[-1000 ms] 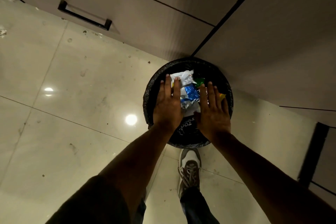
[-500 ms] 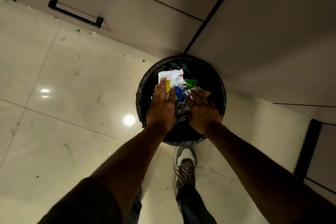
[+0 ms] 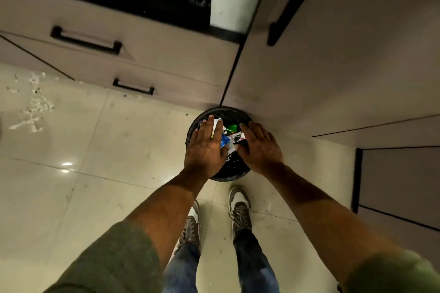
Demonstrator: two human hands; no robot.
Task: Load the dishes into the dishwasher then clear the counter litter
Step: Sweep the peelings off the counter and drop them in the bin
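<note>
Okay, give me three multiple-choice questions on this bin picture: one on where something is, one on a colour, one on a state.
1. Where does the bin stand?
A. on the floor in the cabinet corner
B. on the counter
C. inside a drawer

2. What colour is the wrapper showing between the hands?
A. blue
B. pink
C. orange

3. How is the left hand?
A. flat, fingers straight
B. a fist
C. out of view

Answers: 1 A, it sits on tiles where two cabinet fronts meet. 2 A, the blue wrapper lies among the litter. 3 A, its fingers lie straight over the bin, like the right hand.
</note>
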